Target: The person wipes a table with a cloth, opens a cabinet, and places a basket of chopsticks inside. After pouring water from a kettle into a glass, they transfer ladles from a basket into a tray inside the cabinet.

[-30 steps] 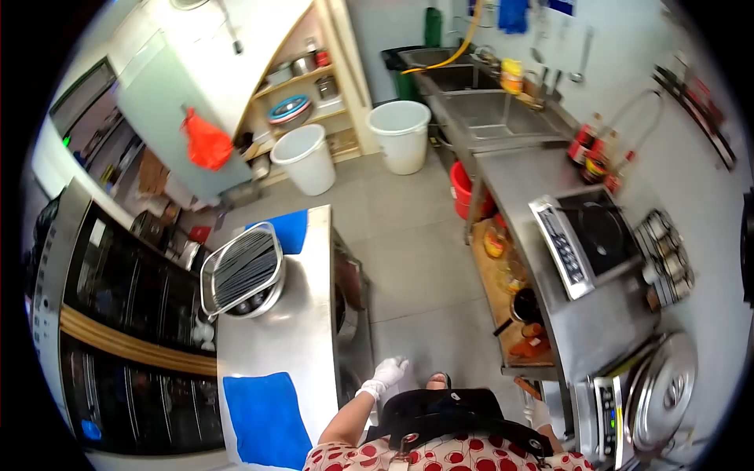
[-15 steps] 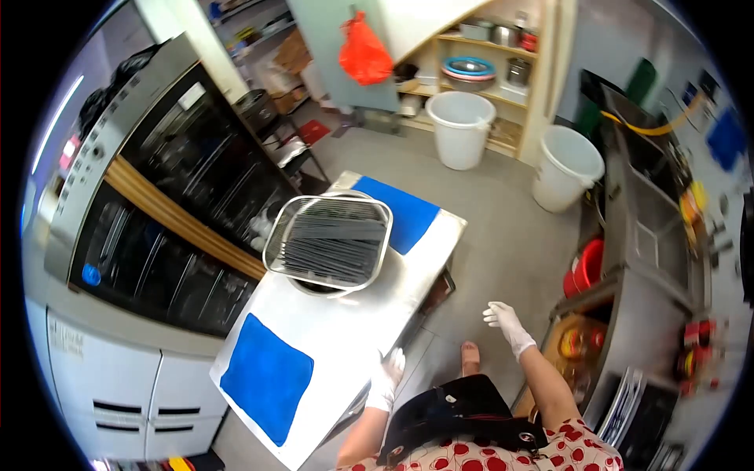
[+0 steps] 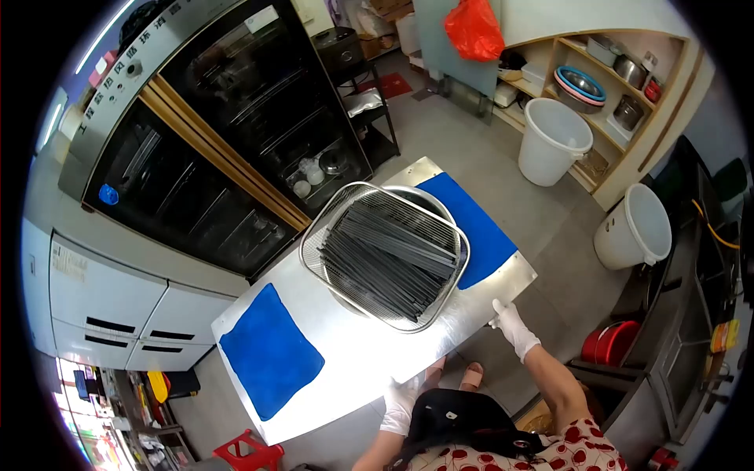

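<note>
A flat blue cloth (image 3: 271,353) lies lower left on the shiny steel table (image 3: 353,345) — and mid-frame, the silver wire-mesh basket (image 3: 316,265) of thin black sticks (image 3: 389,259) sits over a round metal bowl (image 3: 440,206). Bottom centre, the white-gloved left hand (image 3: 401,404) is by the edge, grip unclear in glare. Right of it, the white-gloved right hand (image 3: 514,330) — loosely open, holding nothing — is at the table's edge.

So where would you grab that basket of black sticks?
Probably by its raised rim at the short ends, coming from the near side: right hand and left hand, one each. The basket is longer than wide, and seems to sit on a bowl, so two-ended support should keep the sticks level.
</note>
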The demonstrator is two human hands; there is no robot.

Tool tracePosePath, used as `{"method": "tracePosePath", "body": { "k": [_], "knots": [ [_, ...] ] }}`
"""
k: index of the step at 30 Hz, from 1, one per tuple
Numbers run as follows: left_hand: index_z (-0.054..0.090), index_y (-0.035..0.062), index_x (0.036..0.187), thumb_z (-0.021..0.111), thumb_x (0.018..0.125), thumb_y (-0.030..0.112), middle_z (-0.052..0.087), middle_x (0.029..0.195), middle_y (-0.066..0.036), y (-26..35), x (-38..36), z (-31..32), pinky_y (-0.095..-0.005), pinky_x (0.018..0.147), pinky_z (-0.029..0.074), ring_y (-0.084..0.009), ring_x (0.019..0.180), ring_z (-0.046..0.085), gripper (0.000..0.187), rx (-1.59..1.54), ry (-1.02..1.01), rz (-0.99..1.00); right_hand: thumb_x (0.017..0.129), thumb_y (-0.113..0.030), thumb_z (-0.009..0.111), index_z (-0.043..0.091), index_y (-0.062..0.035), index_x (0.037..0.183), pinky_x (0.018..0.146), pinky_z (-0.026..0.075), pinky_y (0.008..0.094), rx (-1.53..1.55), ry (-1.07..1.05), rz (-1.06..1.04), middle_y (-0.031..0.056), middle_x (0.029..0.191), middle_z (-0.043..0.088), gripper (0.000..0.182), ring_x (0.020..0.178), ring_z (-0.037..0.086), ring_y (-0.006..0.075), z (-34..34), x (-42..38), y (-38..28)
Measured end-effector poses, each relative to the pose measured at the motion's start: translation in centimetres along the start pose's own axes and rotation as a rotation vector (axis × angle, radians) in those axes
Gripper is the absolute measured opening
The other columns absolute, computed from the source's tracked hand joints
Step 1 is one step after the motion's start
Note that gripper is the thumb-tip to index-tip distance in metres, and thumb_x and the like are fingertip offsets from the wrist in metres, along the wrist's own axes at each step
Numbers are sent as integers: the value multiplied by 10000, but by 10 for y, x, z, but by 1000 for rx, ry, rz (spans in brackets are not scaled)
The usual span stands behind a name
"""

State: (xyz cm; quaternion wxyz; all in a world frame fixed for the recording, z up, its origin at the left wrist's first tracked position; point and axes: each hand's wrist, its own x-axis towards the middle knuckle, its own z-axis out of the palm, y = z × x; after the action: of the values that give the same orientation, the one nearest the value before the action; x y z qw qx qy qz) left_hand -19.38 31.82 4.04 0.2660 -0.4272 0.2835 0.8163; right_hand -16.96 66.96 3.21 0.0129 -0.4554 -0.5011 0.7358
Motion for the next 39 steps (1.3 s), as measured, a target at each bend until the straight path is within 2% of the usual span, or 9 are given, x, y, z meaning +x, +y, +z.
{"method": "tracePosePath", "body": {
  "k": [12,23,27,29,30,31,33,36,39],
  "knots": [
    [345,56,1310,474,929,494,367,1352,-123,4,14,38,-464,1025,348,-304,1250,360,595,10,150,10,935,-339,552,450,57,1067,486,443,309,-104,21,-25,128,765,583,430,535,546,190,18,30,-29],
    [210,44,1434,450,899,596,260,1456,-159,7,23,70,-444,1105,250,-309,1366,228,806,-2,120,18,949,-306,531,513,42,1022,488,459,311,-165,-15,-4,112,789,604,356,565,560,190,38,61,-64],
    [209,20,1424,466,872,628,265,1474,-157,8,31,70,-453,1096,274,-330,1346,300,861,62,159,4,942,-323,535,532,34,1017,508,475,324,-135,-47,57,114,799,611,365,595,588,188,26,64,-68],
    [259,-30,1401,436,855,678,323,1454,-165,12,38,54,-420,1100,281,-315,1347,310,911,54,68,-237,935,-374,520,544,13,1063,555,499,331,-344,-140,53,126,848,627,408,649,626,203,13,63,-66],
    [282,-46,1389,416,878,657,360,1430,-172,11,30,64,-417,1090,300,-317,1330,342,880,193,15,-314,909,-387,532,554,6,1094,667,516,381,-462,-55,-10,180,932,643,435,763,656,284,13,44,-80],
    [305,-62,1377,396,900,636,398,1405,-180,11,17,88,-413,1080,319,-318,1312,374,850,318,-32,-383,883,-340,547,571,1,1068,770,492,423,-1008,133,-245,219,996,633,389,875,632,360,14,29,-96],
    [366,-29,1353,445,939,529,530,1255,-175,11,-2,128,-405,1003,406,-294,1162,528,699,596,-87,-427,858,-248,580,570,-8,1093,808,463,451,-1078,332,-561,201,1000,618,337,920,598,382,12,15,-103],
    [507,17,1245,498,946,450,611,1117,-142,15,-23,150,-371,923,460,-241,1043,596,526,948,-173,-236,850,-161,577,556,-4,1085,788,457,448,-1120,228,-1063,186,996,575,283,916,563,366,15,17,-129],
    [640,8,1008,543,928,337,655,883,-163,38,-35,166,-387,783,489,-285,878,632,352,1349,-12,797,843,-156,573,585,-4,1012,784,456,448,-1158,44,-1179,188,982,579,228,921,559,358,22,27,-136]
  ]
}}
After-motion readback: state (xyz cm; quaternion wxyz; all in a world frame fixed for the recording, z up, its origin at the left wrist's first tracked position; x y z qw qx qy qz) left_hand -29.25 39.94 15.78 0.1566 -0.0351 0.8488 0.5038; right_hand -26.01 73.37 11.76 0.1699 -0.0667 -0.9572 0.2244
